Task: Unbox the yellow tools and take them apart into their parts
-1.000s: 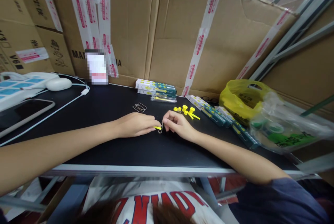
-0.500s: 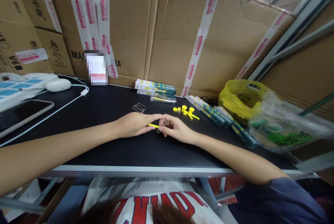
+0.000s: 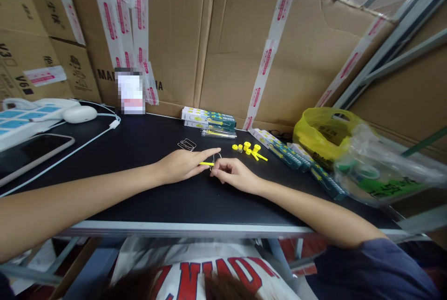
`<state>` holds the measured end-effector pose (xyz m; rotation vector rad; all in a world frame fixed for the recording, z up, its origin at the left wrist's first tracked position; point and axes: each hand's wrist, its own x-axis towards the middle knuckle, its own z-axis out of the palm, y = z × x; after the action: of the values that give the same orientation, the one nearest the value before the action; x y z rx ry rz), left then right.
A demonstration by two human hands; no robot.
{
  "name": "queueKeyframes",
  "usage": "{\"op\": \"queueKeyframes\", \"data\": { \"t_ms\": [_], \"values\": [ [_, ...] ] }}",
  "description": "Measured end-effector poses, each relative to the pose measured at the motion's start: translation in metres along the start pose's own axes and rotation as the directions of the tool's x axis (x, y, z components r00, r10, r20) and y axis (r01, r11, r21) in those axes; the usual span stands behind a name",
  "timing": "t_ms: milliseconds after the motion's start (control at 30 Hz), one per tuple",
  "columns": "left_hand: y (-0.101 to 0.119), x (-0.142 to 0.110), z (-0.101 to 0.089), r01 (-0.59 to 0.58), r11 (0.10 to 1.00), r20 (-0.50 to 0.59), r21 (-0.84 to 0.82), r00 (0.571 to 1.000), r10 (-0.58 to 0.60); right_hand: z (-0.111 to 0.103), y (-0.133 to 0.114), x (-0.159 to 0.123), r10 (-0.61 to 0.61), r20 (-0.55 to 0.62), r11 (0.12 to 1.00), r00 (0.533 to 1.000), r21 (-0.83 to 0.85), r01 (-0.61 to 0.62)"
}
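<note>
My left hand [image 3: 179, 166] is closed on a thin yellow rod [image 3: 206, 164], its index finger stretched out above. At the rod's right end a bent metal wire [image 3: 218, 154] rises in a curve, and my right hand [image 3: 238, 175] pinches it from the right. Whether the wire is joined to the rod I cannot tell. Beyond my left hand lie several bent wire loops [image 3: 186, 144]. Small yellow parts [image 3: 247, 146], some round and some rod-shaped, sit on the black table past my right hand.
Printed slim boxes [image 3: 209, 116] stand at the back, with a clear packet [image 3: 218, 133] before them. More boxes [image 3: 279, 148] lead right to a yellow plastic bag [image 3: 316, 132] and a clear bag [image 3: 384, 179]. At left are a phone [image 3: 38, 155], a power strip [image 3: 21, 118] and a cable [image 3: 84, 144].
My right hand has dropped slightly, away from the left index finger, so more of the wire shows between the hands. The yellow rod is a little more level.
</note>
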<state>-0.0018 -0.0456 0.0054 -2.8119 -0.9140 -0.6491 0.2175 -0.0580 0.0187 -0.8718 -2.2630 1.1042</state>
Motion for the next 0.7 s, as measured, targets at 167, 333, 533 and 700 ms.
{"op": "queueKeyframes", "data": {
  "t_ms": [167, 333, 533, 700],
  "values": [
    [0.004, 0.001, 0.0, 0.082, 0.996, -0.006, -0.015, 0.997, -0.082, 0.005, -0.001, 0.003, 0.01, -0.101, 0.998, 0.995, 0.058, -0.004],
    [0.008, 0.005, -0.001, 0.151, 0.988, 0.029, 0.019, 0.988, -0.151, 0.007, 0.001, 0.008, 0.028, -0.144, 0.998, 0.989, 0.055, -0.02],
    [0.005, 0.014, 0.002, 0.197, 0.979, 0.065, 0.047, 0.978, -0.199, 0.003, 0.01, 0.018, 0.019, -0.191, 0.995, 0.981, 0.095, 0.0],
    [0.004, 0.015, 0.003, 0.164, 0.981, 0.044, 0.105, 0.985, -0.169, 0.003, 0.012, 0.02, 0.021, -0.149, 0.988, 0.989, 0.155, 0.002]
  ]
}}
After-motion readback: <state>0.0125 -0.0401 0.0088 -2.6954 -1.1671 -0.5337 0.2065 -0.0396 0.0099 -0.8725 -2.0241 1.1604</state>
